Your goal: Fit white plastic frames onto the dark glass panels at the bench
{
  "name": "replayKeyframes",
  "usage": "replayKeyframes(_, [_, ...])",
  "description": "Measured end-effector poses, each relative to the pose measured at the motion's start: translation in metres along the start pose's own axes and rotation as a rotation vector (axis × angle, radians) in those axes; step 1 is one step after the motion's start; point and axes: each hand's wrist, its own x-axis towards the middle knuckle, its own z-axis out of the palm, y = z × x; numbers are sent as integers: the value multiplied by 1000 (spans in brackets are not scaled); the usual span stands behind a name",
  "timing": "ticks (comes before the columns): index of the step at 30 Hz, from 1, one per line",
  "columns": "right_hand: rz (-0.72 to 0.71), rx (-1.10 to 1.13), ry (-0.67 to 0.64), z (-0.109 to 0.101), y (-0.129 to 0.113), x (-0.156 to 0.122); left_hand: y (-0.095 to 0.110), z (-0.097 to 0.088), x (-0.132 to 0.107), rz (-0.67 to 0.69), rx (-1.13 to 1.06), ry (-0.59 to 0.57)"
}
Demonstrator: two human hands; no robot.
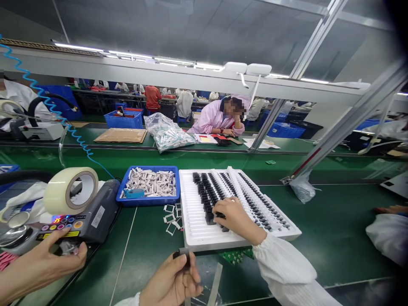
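My left hand (pixel 170 280) is near the front edge of the bench, pinching a small black block-shaped part (pixel 182 253) between thumb and fingers. Over the white foam tray (pixel 191 238), my right hand (pixel 234 216) bends its fingers around a small black part (pixel 219 215) at the front of a row. Its fingertips are partly hidden. Rows of similar black parts (pixel 204 191) fill the grooves from the middle to the right. Just in front of the tray lie green circuit boards (pixel 237 256), partly under its edge.
Another person's hand (pixel 54 255) touches a grey tape dispenser (pixel 98 216) with a tape roll (pixel 72 190) on top. A blue bin (pixel 148 201) holds white plastic frames; several loose frames (pixel 172 221) lie beside it. A metal post (pixel 312 163) slants down at right.
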Motion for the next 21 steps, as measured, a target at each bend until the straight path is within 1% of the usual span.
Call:
replayKeyframes(5, [-95,-67,-6,12,0,-1,0,-1,-1,30,0,-9])
replayKeyframes(11, [-155,-126,-4,19,-4,-8,2,2,1,6,-3,98])
replayKeyframes(14, [-133,-135,-22,19,-8,-8,6,5,2,33,14,119])
replayKeyframes(17, [-75,-123,-57,18,-13,-4,11,8,3,64,7,142])
replayKeyframes(21, [-47,-84,-116,15,-16,5,20,13,4,123,12,115])
